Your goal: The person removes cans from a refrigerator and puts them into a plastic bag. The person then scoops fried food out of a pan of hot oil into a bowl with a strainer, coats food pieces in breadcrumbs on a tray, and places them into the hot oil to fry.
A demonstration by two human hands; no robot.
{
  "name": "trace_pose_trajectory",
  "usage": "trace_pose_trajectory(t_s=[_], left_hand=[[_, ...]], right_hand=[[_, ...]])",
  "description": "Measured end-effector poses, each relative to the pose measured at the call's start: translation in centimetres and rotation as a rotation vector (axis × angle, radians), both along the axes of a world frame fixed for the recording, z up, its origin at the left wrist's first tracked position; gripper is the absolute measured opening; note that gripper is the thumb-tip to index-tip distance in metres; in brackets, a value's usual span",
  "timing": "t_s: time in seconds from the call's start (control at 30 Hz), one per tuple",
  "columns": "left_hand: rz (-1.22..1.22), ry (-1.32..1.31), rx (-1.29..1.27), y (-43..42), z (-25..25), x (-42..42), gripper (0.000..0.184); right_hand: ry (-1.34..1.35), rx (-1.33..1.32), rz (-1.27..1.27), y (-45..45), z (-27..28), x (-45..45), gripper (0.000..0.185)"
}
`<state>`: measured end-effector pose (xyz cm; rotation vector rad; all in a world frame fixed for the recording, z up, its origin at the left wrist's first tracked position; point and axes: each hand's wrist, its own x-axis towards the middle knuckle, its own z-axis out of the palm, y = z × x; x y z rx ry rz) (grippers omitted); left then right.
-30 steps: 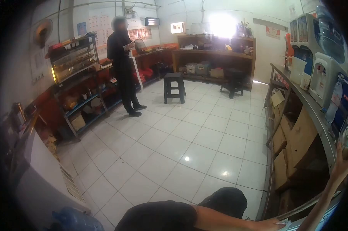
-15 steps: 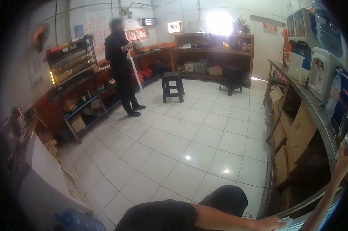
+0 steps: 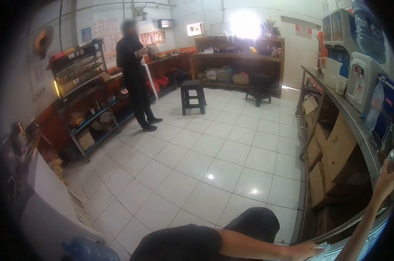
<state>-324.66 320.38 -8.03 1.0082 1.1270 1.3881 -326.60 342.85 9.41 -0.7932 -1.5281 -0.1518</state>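
Low at the right, my left hand (image 3: 307, 251) is closed on a crumpled whitish piece of plastic (image 3: 322, 246), above a pale blue and white surface (image 3: 371, 235). My right hand (image 3: 387, 177) is raised to the right edge of the view, its fingers bent around a shiny metallic object (image 3: 393, 156) that the dark border partly hides; its kind does not show. Close to that hand runs the long counter (image 3: 366, 145). A clear plastic bottle (image 3: 374, 108) stands above it.
Water dispensers (image 3: 363, 80) stand on the counter, with cardboard boxes (image 3: 336, 152) beneath. A person in black (image 3: 134, 74) stands by the left shelves (image 3: 94, 119). Two black stools (image 3: 192, 96) are on the tiled floor (image 3: 197, 161). A blue water jug (image 3: 90, 250) is at lower left.
The view has shifted slightly. Both hands keep nearly the same places, and the person in black stands as before.
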Motion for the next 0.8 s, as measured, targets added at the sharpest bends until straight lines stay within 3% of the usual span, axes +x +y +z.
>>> trace_pose_trajectory(t_s=[0.27,0.6,0.67,0.7,0.8], left_hand=[[-0.001,-0.059,0.003,0.0,-0.6,0.0,0.04],[0.047,-0.071,0.017,-0.1,-0.1,0.2,0.041],[0.036,-0.062,0.079,0.3,-0.8,0.1,0.042],[0.037,-0.063,0.076,0.5,-1.0,-0.1,0.042],[-0.045,-0.025,-0.045,0.6,-1.3,-0.3,0.042]], right_hand=[[-0.033,0.156,-0.222,-0.8,-0.1,-0.2,0.059],[0.019,0.127,-0.186,-0.7,-0.3,-0.1,0.047],[0.019,0.24,0.159,1.0,-2.7,1.5,0.041],[0.019,0.237,0.159,0.4,-3.3,2.4,0.041],[-0.086,0.27,0.504,-4.7,-4.2,6.3,0.037]])
